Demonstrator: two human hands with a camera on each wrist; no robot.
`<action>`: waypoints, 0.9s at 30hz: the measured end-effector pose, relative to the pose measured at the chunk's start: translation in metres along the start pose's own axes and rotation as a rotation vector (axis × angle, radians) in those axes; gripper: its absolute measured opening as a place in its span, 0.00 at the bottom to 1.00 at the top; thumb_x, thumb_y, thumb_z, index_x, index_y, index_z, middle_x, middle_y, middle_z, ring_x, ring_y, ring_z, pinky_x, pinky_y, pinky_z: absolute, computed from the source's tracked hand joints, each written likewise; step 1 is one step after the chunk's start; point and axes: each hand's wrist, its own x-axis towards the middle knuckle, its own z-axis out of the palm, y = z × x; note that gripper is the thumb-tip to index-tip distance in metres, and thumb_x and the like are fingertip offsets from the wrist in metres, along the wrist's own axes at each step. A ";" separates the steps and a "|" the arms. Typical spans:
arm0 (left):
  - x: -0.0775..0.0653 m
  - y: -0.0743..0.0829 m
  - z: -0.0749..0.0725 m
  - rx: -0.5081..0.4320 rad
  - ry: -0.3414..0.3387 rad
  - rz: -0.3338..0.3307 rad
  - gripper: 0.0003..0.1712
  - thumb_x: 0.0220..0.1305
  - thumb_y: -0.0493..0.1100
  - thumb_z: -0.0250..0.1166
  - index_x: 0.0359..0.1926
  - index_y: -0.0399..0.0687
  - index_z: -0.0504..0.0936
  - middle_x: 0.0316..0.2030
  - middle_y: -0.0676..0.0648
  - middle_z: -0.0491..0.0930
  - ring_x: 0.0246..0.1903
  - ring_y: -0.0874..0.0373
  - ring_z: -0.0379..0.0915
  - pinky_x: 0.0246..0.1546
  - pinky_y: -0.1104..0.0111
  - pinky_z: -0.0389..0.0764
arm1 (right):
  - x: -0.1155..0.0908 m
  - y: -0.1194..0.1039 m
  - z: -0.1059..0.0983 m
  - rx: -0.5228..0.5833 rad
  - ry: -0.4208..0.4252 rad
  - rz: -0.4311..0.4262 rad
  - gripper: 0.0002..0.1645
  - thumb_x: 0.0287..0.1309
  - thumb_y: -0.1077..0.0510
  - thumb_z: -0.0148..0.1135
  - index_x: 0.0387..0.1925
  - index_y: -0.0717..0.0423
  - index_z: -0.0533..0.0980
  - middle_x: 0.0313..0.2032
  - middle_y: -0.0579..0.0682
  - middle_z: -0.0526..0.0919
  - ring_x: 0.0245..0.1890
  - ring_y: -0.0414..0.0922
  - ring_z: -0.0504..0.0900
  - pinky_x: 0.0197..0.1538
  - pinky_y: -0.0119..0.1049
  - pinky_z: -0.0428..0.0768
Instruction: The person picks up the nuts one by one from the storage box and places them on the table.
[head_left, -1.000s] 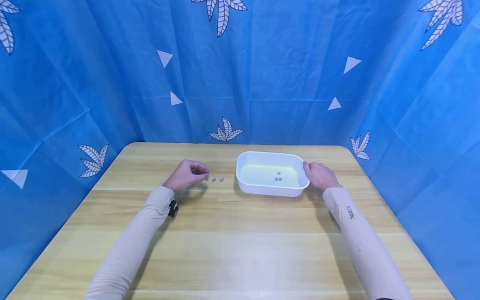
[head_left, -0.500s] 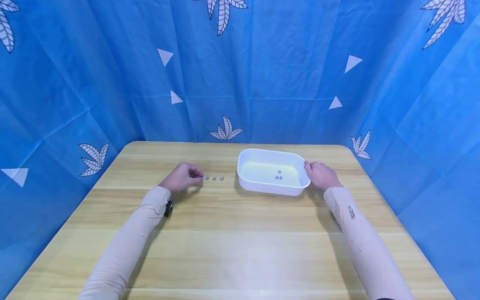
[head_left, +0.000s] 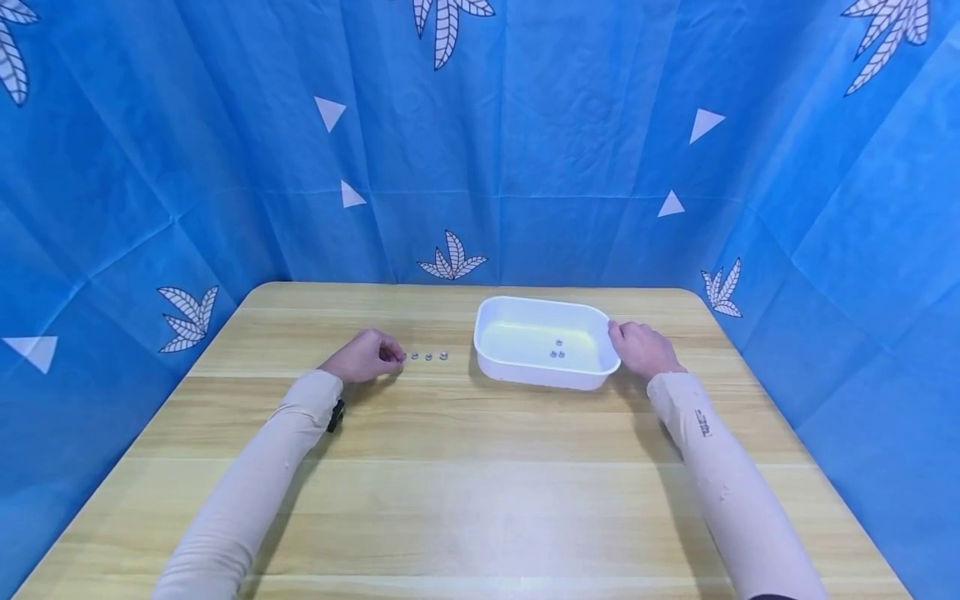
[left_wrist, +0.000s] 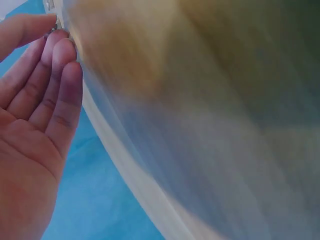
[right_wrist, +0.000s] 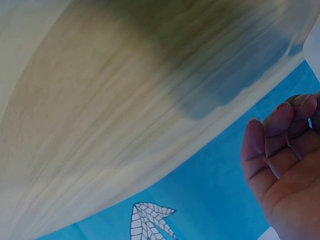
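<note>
My left hand (head_left: 363, 357) is low over the table at the left end of a short row of small silvery metal nuts (head_left: 429, 357). Its thumb and index finger pinch another small metal nut (left_wrist: 54, 29), mostly covered by the fingertips. Three nuts in the row show to the right of the fingers. My right hand (head_left: 642, 348) grips the right end of a white plastic tub (head_left: 536, 377), thumb over the rim. Inside the tub, three similar nuts (head_left: 558, 342) lie on the floor near its right side. The right wrist view shows that hand's curled fingers (right_wrist: 277, 122).
Both hands work on a light wood-grain table (head_left: 480, 492). A blue curtain (head_left: 570, 150) printed with white leaves and triangles hangs behind it and along both sides. A dark band (head_left: 337, 415) sits on the left wrist.
The left hand has moved slightly left and down, from over the row to its left end, and three nuts now show beside it. The right hand keeps its grip on the tub.
</note>
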 end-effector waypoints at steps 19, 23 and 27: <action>-0.001 -0.003 -0.002 0.011 -0.023 -0.027 0.09 0.64 0.38 0.72 0.44 0.40 0.89 0.41 0.44 0.89 0.38 0.58 0.82 0.42 0.66 0.84 | 0.004 -0.011 -0.005 -0.050 0.032 -0.046 0.41 0.79 0.41 0.25 0.57 0.64 0.78 0.54 0.67 0.84 0.56 0.67 0.82 0.58 0.65 0.79; -0.001 -0.006 -0.001 0.004 -0.023 -0.022 0.09 0.64 0.38 0.72 0.44 0.41 0.89 0.40 0.44 0.89 0.38 0.58 0.82 0.42 0.66 0.84 | 0.007 -0.013 -0.006 -0.064 0.034 -0.063 0.38 0.79 0.43 0.27 0.59 0.62 0.78 0.54 0.66 0.85 0.56 0.66 0.83 0.59 0.65 0.79; -0.002 -0.005 -0.002 -0.008 -0.020 -0.030 0.09 0.63 0.39 0.72 0.44 0.41 0.89 0.41 0.44 0.89 0.38 0.58 0.81 0.42 0.66 0.84 | 0.010 -0.015 -0.007 -0.069 0.030 -0.061 0.38 0.80 0.43 0.27 0.60 0.63 0.77 0.55 0.67 0.84 0.57 0.67 0.82 0.59 0.65 0.78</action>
